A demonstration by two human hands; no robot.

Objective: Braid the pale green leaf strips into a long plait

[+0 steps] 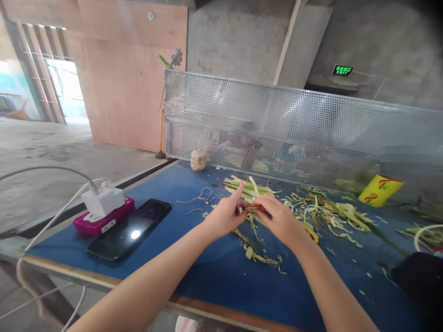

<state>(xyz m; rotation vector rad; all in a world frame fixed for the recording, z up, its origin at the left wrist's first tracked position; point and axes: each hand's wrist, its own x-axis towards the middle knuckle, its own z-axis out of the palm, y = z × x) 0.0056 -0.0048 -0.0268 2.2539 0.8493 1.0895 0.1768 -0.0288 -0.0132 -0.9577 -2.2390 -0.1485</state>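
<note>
Both hands meet over the blue tabletop (214, 272) on a thin green leaf strip (255, 227). My left hand (226, 214) pinches the strip with its index finger sticking up. My right hand (277, 216) is closed on the same strip from the right, and something yellow (310, 232) shows just beyond its wrist. A bundle of cut pale green strips (247, 186) lies just behind the hands. Curled trimmings (259, 256) lie in front of them.
A black phone (129, 229) lies at the left beside a pink power bank (104, 219) with a white charger (103, 200) and cables. A perforated metal screen (297, 131) backs the table. More leaf scraps (339, 214), a yellow container (379, 190) and a black object (418, 279) are at the right.
</note>
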